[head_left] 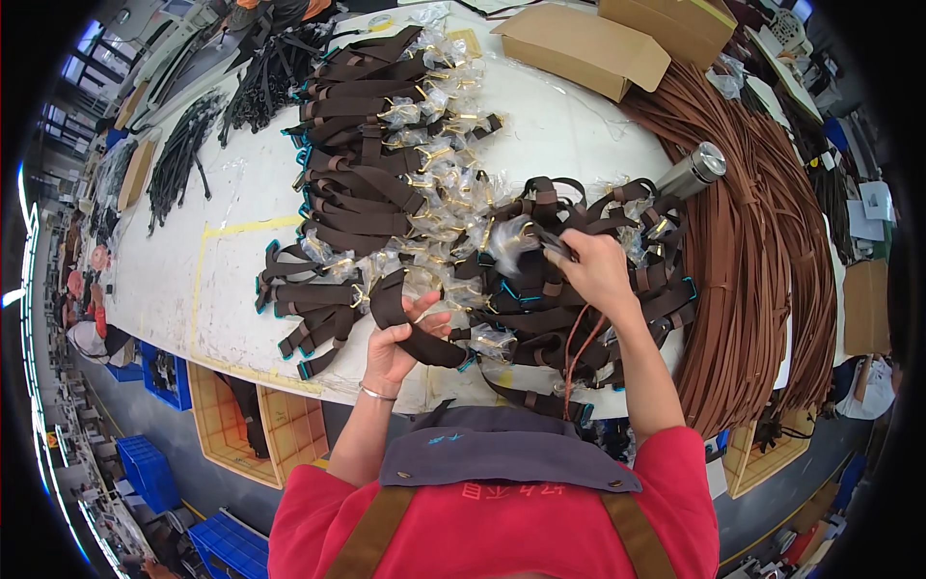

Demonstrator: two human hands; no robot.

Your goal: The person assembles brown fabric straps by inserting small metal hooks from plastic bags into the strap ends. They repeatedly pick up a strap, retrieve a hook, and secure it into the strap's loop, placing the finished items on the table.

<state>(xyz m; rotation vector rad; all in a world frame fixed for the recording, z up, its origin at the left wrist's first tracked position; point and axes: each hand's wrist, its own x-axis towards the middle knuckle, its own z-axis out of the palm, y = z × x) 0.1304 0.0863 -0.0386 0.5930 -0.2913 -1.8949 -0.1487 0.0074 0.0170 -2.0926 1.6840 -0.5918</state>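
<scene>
workshop; white worktable (193,280) heaped with brown straps (362,145); cardboard boxes (584,48); blue crates (149,473)

A: What lies on the white desk (241,280)?

B: Under the fingers (569,253), a heap of dark brown straps (540,318) with clear-wrapped gold buckles. Another stacked pile of straps (371,135) sits beyond the fingers, to their left.

A: And past them on the right?

B: A thick sheaf of tan leather strips (762,280), a steel flask (693,174), and a flat cardboard box (579,46) farther off
</scene>
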